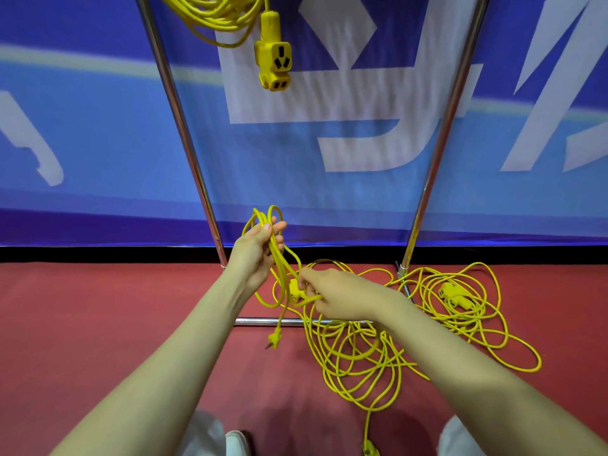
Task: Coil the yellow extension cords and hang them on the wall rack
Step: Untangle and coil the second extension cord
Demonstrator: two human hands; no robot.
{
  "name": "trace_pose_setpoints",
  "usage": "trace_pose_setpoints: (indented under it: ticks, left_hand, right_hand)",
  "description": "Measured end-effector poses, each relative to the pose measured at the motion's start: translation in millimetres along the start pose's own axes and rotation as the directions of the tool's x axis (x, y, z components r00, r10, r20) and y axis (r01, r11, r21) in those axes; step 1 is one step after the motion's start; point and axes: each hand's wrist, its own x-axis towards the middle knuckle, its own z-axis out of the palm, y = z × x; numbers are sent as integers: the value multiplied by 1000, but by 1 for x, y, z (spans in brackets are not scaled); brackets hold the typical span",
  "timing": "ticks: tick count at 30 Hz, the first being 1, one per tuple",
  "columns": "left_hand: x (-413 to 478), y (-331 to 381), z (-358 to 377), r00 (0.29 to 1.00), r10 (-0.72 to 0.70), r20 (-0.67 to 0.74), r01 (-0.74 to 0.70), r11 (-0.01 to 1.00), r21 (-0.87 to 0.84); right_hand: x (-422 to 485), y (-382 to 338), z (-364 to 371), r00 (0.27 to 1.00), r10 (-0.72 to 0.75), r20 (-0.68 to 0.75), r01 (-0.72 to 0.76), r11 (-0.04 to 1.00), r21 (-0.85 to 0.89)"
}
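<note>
Blue fabric banner with white lettering (98, 126) behind, red matte floor (115, 307) below. Chrome tube rack (184, 133) stands against the banner. A coiled yellow extension cord (214, 14) hangs at its top, with its yellow socket block (273, 57) dangling. One loose yellow cord tangle (355, 357) lies under your right arm, and a second yellow tangle (460, 307) by the rack's right foot. Your left hand (256, 255) curls round the gathered yellow loops (279, 258), and the yellow plug (274, 339) dangles below. Your right hand (342, 294) pinches a strand just beside.

The left hand (258, 250) is held raised, fingers curled round loops of cord (279, 266); the right hand (339, 296) is held lower, just right of them, cord pinched at its fingertips.
</note>
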Motion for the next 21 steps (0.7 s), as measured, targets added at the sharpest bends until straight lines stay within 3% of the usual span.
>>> trace_pose_setpoints:
  ticks: [3,8,11,14,16,19,21]
  left_hand:
    - [-1,0,0,999,-7,-31,6,1000,-20]
    - [-4,-5,2,997,-71,-13,71,997,-23]
    - [-5,-5,4,995,-102,2,102,994,-39]
    - [-8,-5,7,987,-154,37,156,986,-64]
    - [-10,-4,9,978,-193,82,199,977,-77]
    - [-12,0,11,965,-225,133,234,971,-55]
    - [-13,0,12,962,-227,150,232,973,-13]
  right_hand:
    - [1,0,-1,999,-30,-37,33,997,68]
    - [1,5,-6,948,-158,-278,118,981,-155]
    - [0,6,-9,902,-175,-395,127,981,-146]
    - [1,6,-10,886,-108,-451,78,993,-85]
    - [2,9,-12,882,45,-470,-56,998,-9]
    - [2,16,-15,882,270,-387,-260,962,79]
    - [2,18,-18,913,284,-293,-229,951,210]
